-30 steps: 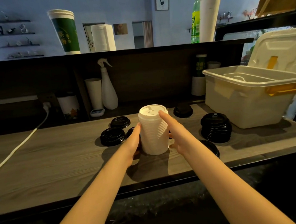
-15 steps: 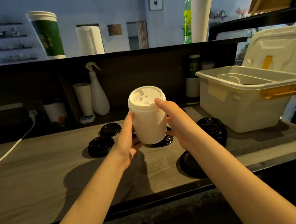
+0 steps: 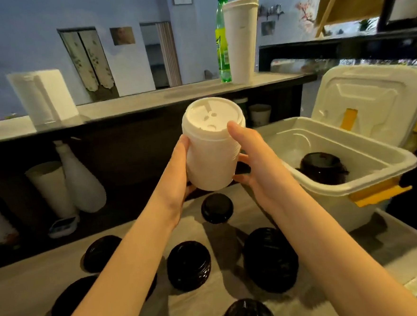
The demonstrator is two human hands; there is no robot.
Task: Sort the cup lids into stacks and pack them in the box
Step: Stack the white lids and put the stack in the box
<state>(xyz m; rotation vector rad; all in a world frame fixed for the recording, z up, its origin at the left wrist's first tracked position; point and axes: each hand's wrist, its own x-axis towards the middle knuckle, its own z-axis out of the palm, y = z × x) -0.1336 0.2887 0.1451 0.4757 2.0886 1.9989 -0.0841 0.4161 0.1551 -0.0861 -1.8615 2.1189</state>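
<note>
**Clerk:** Begin nearest. What stands on the counter (image 3: 406,255)?

**Inspector:** Black stacks of lids (image 3: 248,313), several, set apart from one another. None is in hand.

**Clerk:** And the hands?

**Inspector:** Raised above those stacks. The left hand (image 3: 178,169) presses the left wall of the white stack of lids (image 3: 212,152), fingers curled under its base. The right hand (image 3: 254,159) grips the opposite side, thumb up at the top rim. The stack is clamped between them.

**Clerk:** What has changed?

**Inspector:** A second ago the white stack stood on the counter among the black ones, a hand at each side. It is now lifted clear and held upright in the air, just left of the box (image 3: 341,202).

**Clerk:** Condition of the box?

**Inspector:** Open, its cover (image 3: 371,102) tipped back. One black stack (image 3: 323,167) already sits inside, with bare floor beside it.

**Clerk:** Your finding?

**Inspector:** In my judgement the white lids are sorted and their packing is under way. The black stacks on the counter remain to follow. A tall, loose stack may shed lids if tilted.

**Clerk:** Beyond?

**Inspector:** A ledge with a paper roll (image 3: 42,95) and a green bottle (image 3: 222,38). Neither concerns the task.
</note>
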